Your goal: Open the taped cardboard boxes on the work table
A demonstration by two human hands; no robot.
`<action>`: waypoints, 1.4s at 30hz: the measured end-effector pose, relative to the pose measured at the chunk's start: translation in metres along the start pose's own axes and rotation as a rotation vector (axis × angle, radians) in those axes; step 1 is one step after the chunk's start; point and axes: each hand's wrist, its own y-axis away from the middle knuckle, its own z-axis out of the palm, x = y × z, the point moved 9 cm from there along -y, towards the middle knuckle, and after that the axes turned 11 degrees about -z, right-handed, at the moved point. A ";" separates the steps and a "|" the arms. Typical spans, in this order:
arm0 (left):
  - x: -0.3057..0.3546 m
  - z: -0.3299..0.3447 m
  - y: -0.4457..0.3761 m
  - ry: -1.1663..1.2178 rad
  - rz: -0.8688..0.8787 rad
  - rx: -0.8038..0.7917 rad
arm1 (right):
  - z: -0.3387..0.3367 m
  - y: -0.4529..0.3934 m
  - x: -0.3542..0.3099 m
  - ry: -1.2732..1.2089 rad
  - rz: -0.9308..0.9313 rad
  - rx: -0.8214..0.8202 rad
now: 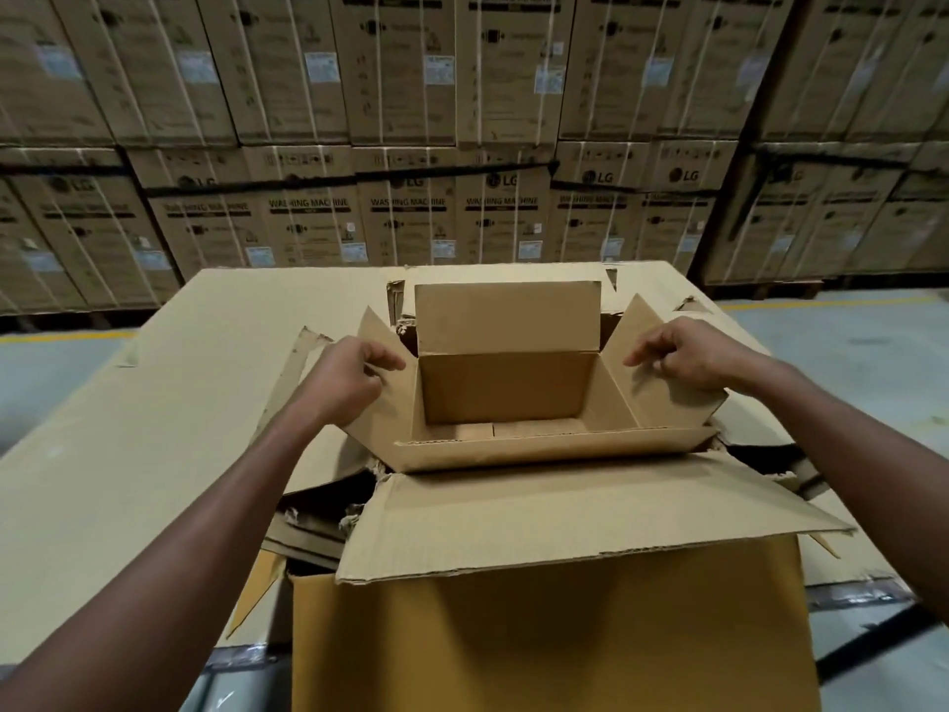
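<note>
A small cardboard box [506, 388] stands open in the middle of the view, all its flaps spread and its inside bare. My left hand [349, 375] pinches the box's left side flap [382, 403]. On the other side, my right hand [688, 354] pinches the right side flap [662, 398]. The far flap [506, 316] stands upright. The small box sits in the top of a larger open cardboard box [539, 634] whose near flap [565, 511] folds out toward me.
A broad sheet of cardboard [154, 429] covers the work table under and around the boxes. Torn cardboard pieces [308, 526] lie at the large box's left. Behind, a wall of stacked washing machine cartons [462, 146] stands on the grey floor [847, 326].
</note>
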 end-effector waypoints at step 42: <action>0.025 0.061 0.027 -0.619 0.107 0.093 | 0.050 0.010 -0.004 0.550 -0.290 -0.103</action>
